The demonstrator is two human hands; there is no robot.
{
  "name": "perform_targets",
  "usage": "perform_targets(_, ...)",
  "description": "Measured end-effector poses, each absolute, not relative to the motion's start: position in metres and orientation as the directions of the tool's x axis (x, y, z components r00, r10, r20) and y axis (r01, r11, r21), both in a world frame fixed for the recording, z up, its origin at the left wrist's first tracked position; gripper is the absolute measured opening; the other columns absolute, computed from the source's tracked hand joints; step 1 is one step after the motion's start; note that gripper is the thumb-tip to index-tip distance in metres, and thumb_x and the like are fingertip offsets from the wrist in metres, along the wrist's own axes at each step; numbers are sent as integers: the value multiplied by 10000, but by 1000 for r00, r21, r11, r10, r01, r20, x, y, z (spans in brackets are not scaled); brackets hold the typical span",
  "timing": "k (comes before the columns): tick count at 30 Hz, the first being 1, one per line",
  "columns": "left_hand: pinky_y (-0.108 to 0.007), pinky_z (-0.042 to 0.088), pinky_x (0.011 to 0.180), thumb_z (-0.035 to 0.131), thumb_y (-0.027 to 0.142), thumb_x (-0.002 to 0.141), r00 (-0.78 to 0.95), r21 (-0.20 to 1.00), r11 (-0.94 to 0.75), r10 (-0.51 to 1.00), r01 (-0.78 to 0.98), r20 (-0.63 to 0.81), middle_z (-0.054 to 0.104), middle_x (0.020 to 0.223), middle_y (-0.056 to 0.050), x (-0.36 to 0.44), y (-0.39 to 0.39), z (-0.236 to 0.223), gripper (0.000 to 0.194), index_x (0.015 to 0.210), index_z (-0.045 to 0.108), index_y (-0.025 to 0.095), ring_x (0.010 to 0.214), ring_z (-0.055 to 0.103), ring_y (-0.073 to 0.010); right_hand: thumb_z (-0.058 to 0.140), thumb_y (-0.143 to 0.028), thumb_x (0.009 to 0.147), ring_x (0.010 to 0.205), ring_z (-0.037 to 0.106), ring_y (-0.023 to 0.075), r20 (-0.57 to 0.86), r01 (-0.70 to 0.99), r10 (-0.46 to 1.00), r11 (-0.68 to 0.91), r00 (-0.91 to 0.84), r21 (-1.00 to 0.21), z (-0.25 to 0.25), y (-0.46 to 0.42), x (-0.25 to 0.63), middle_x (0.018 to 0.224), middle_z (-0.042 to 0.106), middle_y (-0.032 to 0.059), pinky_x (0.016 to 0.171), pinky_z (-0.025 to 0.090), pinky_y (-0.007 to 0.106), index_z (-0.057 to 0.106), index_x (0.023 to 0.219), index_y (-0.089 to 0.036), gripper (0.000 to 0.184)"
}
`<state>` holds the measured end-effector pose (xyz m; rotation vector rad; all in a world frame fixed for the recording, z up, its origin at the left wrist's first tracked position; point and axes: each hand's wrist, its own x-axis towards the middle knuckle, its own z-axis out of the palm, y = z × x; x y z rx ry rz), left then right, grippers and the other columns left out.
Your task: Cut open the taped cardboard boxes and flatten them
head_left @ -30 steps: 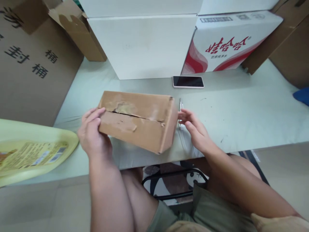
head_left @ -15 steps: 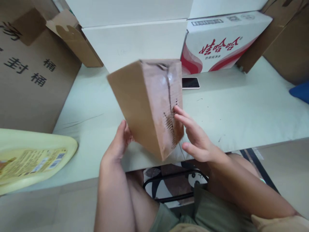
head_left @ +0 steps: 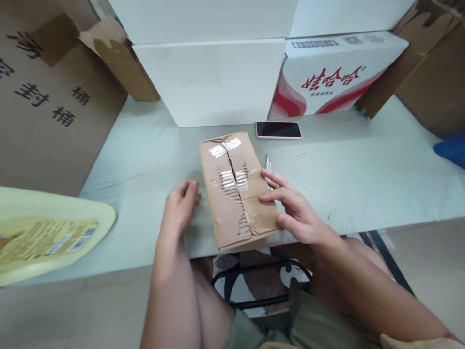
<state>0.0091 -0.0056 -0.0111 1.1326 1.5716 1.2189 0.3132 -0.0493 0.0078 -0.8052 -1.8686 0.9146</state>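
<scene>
A brown cardboard box (head_left: 236, 194) rests on the table with a taped face up. Clear tape crosses its lengthwise seam, and the face has torn, ribbed patches. My right hand (head_left: 296, 213) is at the box's right edge, fingers apart, with fingertips and thumb touching the cardboard. Just left of the box, my left hand (head_left: 179, 203) has its fingers curled in, apart from the box, and nothing shows in it. A slim silver tool (head_left: 268, 162) lies right of the box, partly hidden by my right fingers.
A phone (head_left: 279, 130) lies behind the box, before white cartons (head_left: 225, 82) and a red-and-white carton (head_left: 327, 82). A large brown carton (head_left: 39, 121) and a yellow bottle (head_left: 58, 237) are at left. The table's front edge is near my lap.
The box has gone from tilted up to lying down, its taped face turned upward. My left hand has come off it. The silver tool and the whole phone now show.
</scene>
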Motion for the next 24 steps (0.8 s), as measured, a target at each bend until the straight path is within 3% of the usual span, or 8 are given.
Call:
perform_targets(3,-366,592,852,798,784,750,-356,990,-139,925,12,134,740,1300,-121,8,0,-8,676,1217,712,302,1127,716,-276,683,-553,1020,1623,465,338,401,121,790,505,-463,-855,6,-51,307,1753,449,135,1283,459,581,710,1300,-290,385)
perform_targets(5,-410,587,960,866,766,694,-292,964,-247,933,-93,211,669,1455,-105,11,0,-5,761,1311,670,367,1270,672,-303,674,-546,1027,1638,443,323,379,102,773,491,-508,-865,5,-52,303,1772,418,132,1287,452,576,684,1301,-295,372)
perform_targets(11,-367,584,904,973,564,652,-154,955,-235,966,-179,208,699,1279,-61,19,-5,-2,719,1280,692,357,1116,692,-270,612,-565,1055,1669,385,329,382,30,772,459,-508,-888,3,-55,294,1790,382,117,1298,428,599,654,1299,-307,358)
perform_targets(16,-400,569,914,896,523,681,-195,959,-248,956,-137,219,698,1235,-75,25,-5,0,646,1259,691,321,1085,676,-288,617,-607,1035,1589,495,357,370,71,797,454,-477,-888,4,-54,294,1736,435,132,1225,511,601,675,1245,-295,380)
perform_targets(20,-485,519,1089,785,471,731,-245,947,-320,917,21,315,712,1203,-77,28,-4,2,423,1101,727,276,1187,661,-331,577,-509,1064,1442,617,326,514,116,754,601,-408,-791,3,-56,289,1542,567,144,1170,560,551,679,1251,-289,306)
perform_targets(24,-489,484,1147,708,455,834,-276,912,-393,870,113,409,742,1156,-67,29,-3,1,266,1020,738,267,1212,673,-320,498,-451,1071,1204,699,293,648,248,700,713,-299,-656,0,-62,284,1288,657,133,989,620,476,681,1201,-263,293)
